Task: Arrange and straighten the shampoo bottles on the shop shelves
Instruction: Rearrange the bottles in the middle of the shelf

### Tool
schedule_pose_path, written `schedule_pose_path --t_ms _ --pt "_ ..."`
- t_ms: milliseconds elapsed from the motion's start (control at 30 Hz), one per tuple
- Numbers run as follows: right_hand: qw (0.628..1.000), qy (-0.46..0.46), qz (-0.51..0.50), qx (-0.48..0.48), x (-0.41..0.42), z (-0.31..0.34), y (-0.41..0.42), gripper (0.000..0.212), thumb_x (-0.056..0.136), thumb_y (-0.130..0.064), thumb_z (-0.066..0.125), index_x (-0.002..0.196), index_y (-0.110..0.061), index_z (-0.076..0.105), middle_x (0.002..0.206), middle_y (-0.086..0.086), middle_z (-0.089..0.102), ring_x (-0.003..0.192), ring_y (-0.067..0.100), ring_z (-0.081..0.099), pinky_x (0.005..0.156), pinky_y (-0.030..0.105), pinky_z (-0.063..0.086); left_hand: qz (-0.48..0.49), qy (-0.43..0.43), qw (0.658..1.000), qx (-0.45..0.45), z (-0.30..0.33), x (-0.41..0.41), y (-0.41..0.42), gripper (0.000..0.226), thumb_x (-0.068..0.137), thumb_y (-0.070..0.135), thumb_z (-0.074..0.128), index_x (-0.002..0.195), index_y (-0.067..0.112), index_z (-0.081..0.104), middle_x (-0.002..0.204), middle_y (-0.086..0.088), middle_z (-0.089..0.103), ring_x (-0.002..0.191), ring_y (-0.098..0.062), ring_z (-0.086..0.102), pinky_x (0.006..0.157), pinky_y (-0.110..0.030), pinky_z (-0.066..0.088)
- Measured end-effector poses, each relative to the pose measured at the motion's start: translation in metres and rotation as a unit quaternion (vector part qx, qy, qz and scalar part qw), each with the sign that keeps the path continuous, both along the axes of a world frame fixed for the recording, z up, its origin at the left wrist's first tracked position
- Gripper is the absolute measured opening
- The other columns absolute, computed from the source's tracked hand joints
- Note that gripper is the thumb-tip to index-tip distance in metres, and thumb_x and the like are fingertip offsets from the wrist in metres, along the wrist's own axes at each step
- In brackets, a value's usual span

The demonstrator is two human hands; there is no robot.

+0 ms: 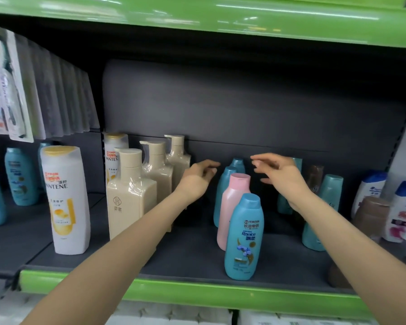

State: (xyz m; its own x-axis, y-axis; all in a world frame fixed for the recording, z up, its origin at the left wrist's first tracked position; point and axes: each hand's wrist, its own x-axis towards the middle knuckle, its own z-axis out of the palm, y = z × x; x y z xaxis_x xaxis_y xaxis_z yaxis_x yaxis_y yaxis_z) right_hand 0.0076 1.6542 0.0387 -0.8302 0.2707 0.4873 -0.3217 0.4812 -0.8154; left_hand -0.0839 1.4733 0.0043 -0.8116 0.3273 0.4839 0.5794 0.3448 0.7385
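While both hands hover loose-fingered, left hand (198, 177), right hand (277, 171), holding nothing, three beige pump bottles (130, 195), one pink bottle (233, 207)

Right forearm (333, 221) hiding part of teal bottles (331, 191), hanging packets (7, 90) blurring, brown bottle (315, 174) label unreadable

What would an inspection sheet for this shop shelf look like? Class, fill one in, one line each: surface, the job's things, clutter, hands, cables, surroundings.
Surface: dark shelf with a green front edge.
Job's things: blue Rejoice bottle upright at the front, pink bottle behind it, teal bottles further back; beige pump bottles in a row; white Pantene bottle upright.
Clutter: brown bottle among the teal ones on the right.
Hands: left hand and right hand both open, reaching toward the back bottles, holding nothing.
Cables: nothing seen.
Surroundings: hanging packets upper left; white and blue bottles far right.
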Motion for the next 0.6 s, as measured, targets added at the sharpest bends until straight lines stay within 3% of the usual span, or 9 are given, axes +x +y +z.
schedule_pose_path --t_ms 100,200,367,467,600 --pt "0.997 -0.042 -0.061 0.014 -0.037 -0.009 0.011 0.015 0.09 -0.011 0.059 0.097 -0.02 0.068 0.098 0.003 0.067 0.094 0.018 0.061 0.088 0.038 0.052 0.0 -0.042 0.997 -0.071 0.001 -0.004 0.005 0.035 0.096 0.019 0.049 0.131 0.019 0.051 0.118 -0.012 0.062 0.107 -0.025 0.058 0.083 -0.021 0.041" --pt "0.991 -0.102 -0.069 0.05 -0.066 -0.018 0.018 0.028 0.089 -0.014 0.061 0.116 -0.012 0.063 0.117 0.012 0.065 0.105 0.023 0.059 0.099 0.039 0.046 -0.047 -0.131 0.989 -0.058 -0.006 -0.005 0.01 0.035 0.096 0.021 0.05 0.13 0.025 0.049 0.113 -0.013 0.061 0.096 -0.028 0.062 0.081 -0.038 0.052" --pt "0.982 -0.126 -0.073 0.118 -0.101 -0.02 0.027 0.05 0.09 -0.02 0.061 0.137 -0.016 0.046 0.135 0.015 0.052 0.123 0.027 0.05 0.101 0.031 0.037 -0.072 -0.139 0.987 -0.03 -0.014 -0.011 0.015 0.025 0.096 0.019 0.05 0.12 0.024 0.054 0.093 -0.008 0.062 0.076 -0.02 0.061 0.076 -0.036 0.05" --pt "0.984 -0.131 -0.047 0.108 -0.114 -0.018 0.03 0.049 0.09 -0.022 0.062 0.137 -0.018 0.047 0.132 0.015 0.054 0.12 0.027 0.052 0.1 0.031 0.039 -0.081 -0.158 0.984 -0.025 -0.013 -0.014 0.012 0.02 0.096 0.02 0.049 0.115 0.023 0.055 0.088 -0.002 0.062 0.069 -0.014 0.06 0.074 -0.033 0.046" --pt "0.987 -0.114 -0.041 0.106 -0.122 -0.02 0.029 0.036 0.088 -0.02 0.064 0.123 -0.012 0.06 0.121 0.012 0.062 0.111 0.024 0.058 0.095 0.032 0.043 -0.081 -0.164 0.983 0.005 -0.007 -0.012 0.012 0.015 0.097 0.021 0.048 0.109 0.024 0.056 0.092 -0.004 0.063 0.076 -0.016 0.061 0.078 -0.032 0.044"
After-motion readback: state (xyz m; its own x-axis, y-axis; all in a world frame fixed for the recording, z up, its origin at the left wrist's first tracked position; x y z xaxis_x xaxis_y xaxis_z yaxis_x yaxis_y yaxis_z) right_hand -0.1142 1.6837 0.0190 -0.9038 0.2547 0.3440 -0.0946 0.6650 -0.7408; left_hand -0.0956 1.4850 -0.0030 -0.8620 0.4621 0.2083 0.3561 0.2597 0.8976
